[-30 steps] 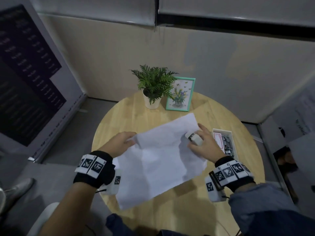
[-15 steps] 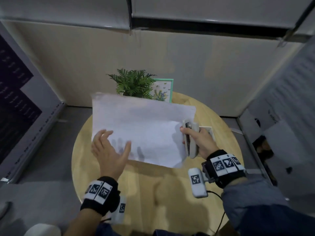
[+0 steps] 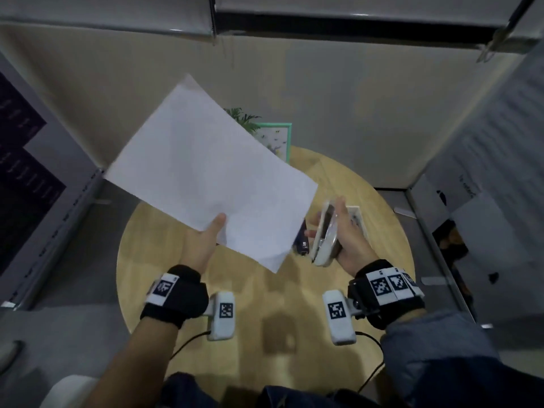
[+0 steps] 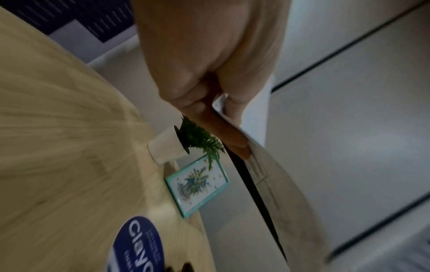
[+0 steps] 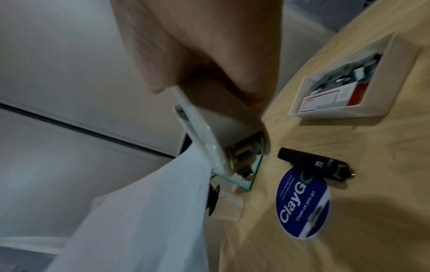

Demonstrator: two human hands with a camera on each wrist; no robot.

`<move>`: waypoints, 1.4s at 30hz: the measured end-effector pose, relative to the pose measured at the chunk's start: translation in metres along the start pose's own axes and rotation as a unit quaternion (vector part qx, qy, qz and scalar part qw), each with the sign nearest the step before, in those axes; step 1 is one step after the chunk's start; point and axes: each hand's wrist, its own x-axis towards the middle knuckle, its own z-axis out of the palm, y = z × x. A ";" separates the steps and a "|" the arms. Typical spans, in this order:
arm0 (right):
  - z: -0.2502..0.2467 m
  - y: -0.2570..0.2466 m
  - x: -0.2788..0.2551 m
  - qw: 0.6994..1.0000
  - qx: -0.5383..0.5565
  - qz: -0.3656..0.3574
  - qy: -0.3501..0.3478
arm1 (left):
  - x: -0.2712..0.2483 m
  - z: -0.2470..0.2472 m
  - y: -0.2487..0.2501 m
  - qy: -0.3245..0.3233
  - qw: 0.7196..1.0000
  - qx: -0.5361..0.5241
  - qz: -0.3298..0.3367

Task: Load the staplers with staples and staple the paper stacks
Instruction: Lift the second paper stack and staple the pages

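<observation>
My left hand (image 3: 216, 231) pinches the near edge of a white paper stack (image 3: 206, 172) and holds it tilted up in the air above the round wooden table (image 3: 250, 293). In the left wrist view the thumb and fingers clamp the paper stack (image 4: 274, 193) edge-on. My right hand (image 3: 332, 228) grips a white stapler (image 3: 323, 234), just right of the paper and apart from it. The white stapler (image 5: 216, 139) points its metal front down. A black stapler (image 5: 316, 163) lies on the table, half hidden by the paper in the head view.
A white tray (image 5: 377, 103) with staples and a red-and-white box sits at the table's right side. A potted plant (image 4: 167, 145) and a teal picture frame (image 4: 197, 185) stand at the back. A blue round sticker (image 5: 302, 204) is on the tabletop.
The left hand, open beside the sheets before, now pinches the paper and has swung it up and left. The white stapler has come off the paper's right edge.
</observation>
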 end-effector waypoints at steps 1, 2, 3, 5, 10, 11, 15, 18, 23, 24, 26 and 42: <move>-0.006 0.002 0.002 0.999 -0.005 0.036 0.026 | 0.002 -0.004 0.005 0.004 1.000 -0.004 0.015; -0.012 0.005 0.004 0.995 -0.009 0.081 0.050 | 0.005 -0.009 0.008 0.006 0.999 -0.006 0.031; -0.018 0.009 0.005 0.991 -0.013 0.120 0.063 | 0.005 -0.012 0.014 0.006 0.999 -0.003 0.050; -0.025 0.015 0.002 0.985 -0.039 0.161 0.048 | 0.004 -0.019 0.023 0.003 0.998 0.003 0.068; -0.021 0.023 -0.012 0.978 -0.187 0.086 -0.038 | -0.005 -0.026 0.041 -0.025 0.996 0.041 0.074; -0.019 0.022 -0.014 0.977 -0.204 0.044 -0.045 | -0.007 -0.026 0.045 -0.028 0.995 0.049 0.082; -0.004 0.010 -0.027 0.964 -0.248 -0.094 -0.033 | -0.007 -0.029 0.048 -0.048 0.992 0.071 0.095; 0.005 0.006 -0.027 0.925 -0.322 -0.203 0.009 | -0.003 -0.028 0.048 -0.070 0.989 0.073 0.111; 0.005 0.012 -0.016 0.884 -0.380 -0.272 0.011 | 0.004 -0.024 0.048 -0.079 0.986 0.060 0.131; 0.005 0.012 -0.014 0.884 -0.379 -0.275 0.011 | 0.004 -0.023 0.049 -0.085 0.984 0.066 0.139; 0.005 0.013 -0.011 0.882 -0.380 -0.279 0.016 | 0.004 -0.021 0.050 -0.090 0.982 0.077 0.149; 0.002 0.024 0.003 0.877 -0.376 -0.294 0.049 | 0.004 -0.015 0.050 -0.092 0.982 0.075 0.143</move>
